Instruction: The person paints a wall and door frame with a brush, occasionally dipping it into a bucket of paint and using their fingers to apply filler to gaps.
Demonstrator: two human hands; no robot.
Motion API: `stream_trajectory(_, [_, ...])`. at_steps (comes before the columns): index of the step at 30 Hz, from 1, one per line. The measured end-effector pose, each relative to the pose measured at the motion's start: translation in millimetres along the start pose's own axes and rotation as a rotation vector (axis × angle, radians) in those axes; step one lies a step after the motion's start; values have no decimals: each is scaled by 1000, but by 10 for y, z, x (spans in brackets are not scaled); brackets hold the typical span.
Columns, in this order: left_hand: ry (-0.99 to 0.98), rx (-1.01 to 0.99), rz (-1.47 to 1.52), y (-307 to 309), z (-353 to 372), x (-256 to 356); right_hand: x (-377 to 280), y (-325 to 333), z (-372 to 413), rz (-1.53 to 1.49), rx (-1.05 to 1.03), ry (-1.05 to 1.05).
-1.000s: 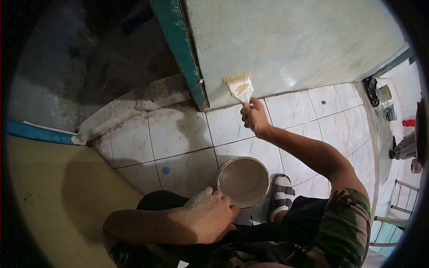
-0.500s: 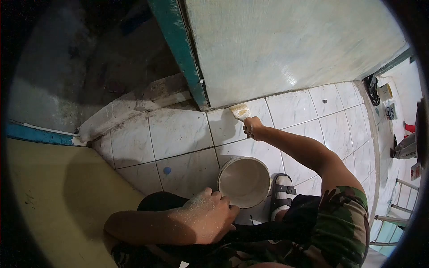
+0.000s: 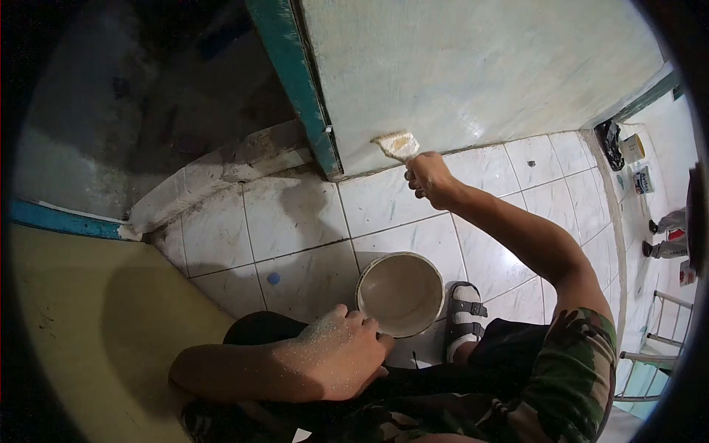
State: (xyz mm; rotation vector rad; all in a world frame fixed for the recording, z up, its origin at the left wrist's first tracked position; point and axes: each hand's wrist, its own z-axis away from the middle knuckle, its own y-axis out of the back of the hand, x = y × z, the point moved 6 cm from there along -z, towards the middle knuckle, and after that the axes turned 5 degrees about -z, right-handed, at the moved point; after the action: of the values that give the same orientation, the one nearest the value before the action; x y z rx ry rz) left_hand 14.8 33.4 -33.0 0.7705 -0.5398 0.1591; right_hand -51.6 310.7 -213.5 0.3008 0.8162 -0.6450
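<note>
My right hand (image 3: 431, 179) is closed round the handle of a wide paintbrush (image 3: 397, 145). The pale, coated bristles lie against the lower part of the whitish wall (image 3: 473, 66), just above the floor. My left hand (image 3: 346, 351), speckled with white, rests over my dark-clothed leg beside the bucket, its fingers bent toward the rim; whether they grip anything is hidden. Between my hands and my sandalled foot (image 3: 467, 314), a round bucket (image 3: 401, 294) stands on the tiles, its inside pale.
A teal door frame (image 3: 295, 74) and a rough raised sill (image 3: 214, 166) are at the left. A blue spot (image 3: 273, 278) marks the tiled floor (image 3: 295, 221). Far right are a black bag (image 3: 610, 145), containers (image 3: 633, 149), a metal rack (image 3: 668, 332) and another person's feet (image 3: 651, 238).
My right hand has raised the brush from the floor's edge onto the lower wall. The view has shifted slightly. My left hand stays over my leg.
</note>
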Motion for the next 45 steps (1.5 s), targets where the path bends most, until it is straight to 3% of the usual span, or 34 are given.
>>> stream_trajectory(5, [-4,10,-4,12,-8,36,-505,-115,843,-50,-9,118])
stream_trajectory(7, [11,41,-2,43,-2,27,-631,-154,1081,-111,-39,281])
stream_trajectory(11, [21,35,-24,42,-32,15,-523,-201,970,-241,-183,496])
stream_trajectory(17, [2,-24,27,41,-61,-84,330,-169,-198,-177,-173,451])
stream_trajectory(21, [6,-12,36,-10,-63,-183,948,-122,-733,60,12,426])
stream_trajectory(24, [-4,-6,24,-24,-67,-236,1180,-195,-706,-50,21,116])
stream_trajectory(31, [-9,-49,103,33,-116,-305,1520,-137,-957,5,57,-177])
stream_trajectory(35, [-2,-74,81,25,-112,-284,1447,-34,-955,109,108,-150])
stream_trajectory(41, [-13,-8,83,45,-91,-238,780,-28,-633,62,-8,-95])
stream_trajectory(45, [1,-31,35,40,-110,-170,153,-6,-11,63,-22,19])
